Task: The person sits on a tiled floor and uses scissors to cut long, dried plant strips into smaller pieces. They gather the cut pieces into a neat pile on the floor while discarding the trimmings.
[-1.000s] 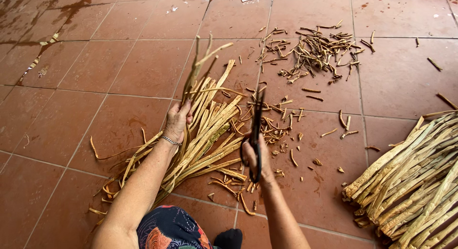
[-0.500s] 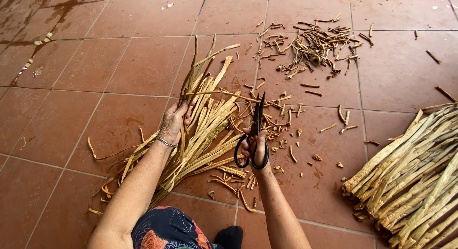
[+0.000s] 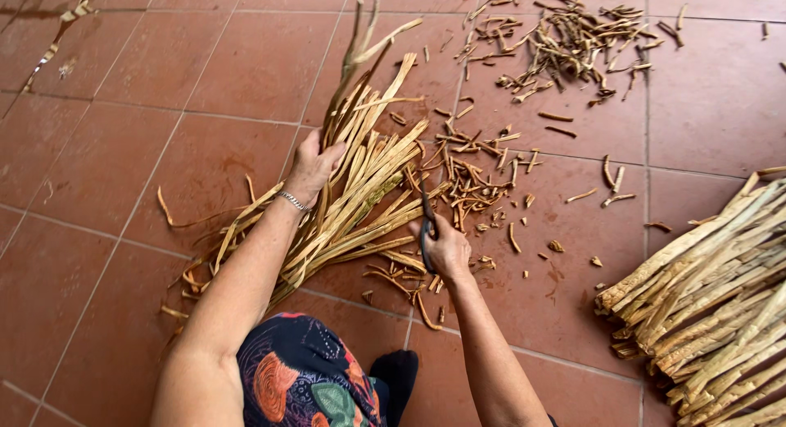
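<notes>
The left hand (image 3: 315, 169) is closed around the bundle of bark strips (image 3: 360, 198) on the floor; beside the bundle the right hand (image 3: 446, 248) grips dark scissors (image 3: 426, 222). Behind the bundle lie cut pieces (image 3: 573, 42); I judge much is left untrimmed.

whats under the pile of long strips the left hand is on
Red floor tiles show around the strip pile, with loose curled scraps poking out at its near edge. The left hand rests on top. The floor directly beneath the strips is covered.

Bare arms; silver bracelet (image 3: 292, 200) on left wrist; colourful patterned garment (image 3: 307, 378).
</notes>
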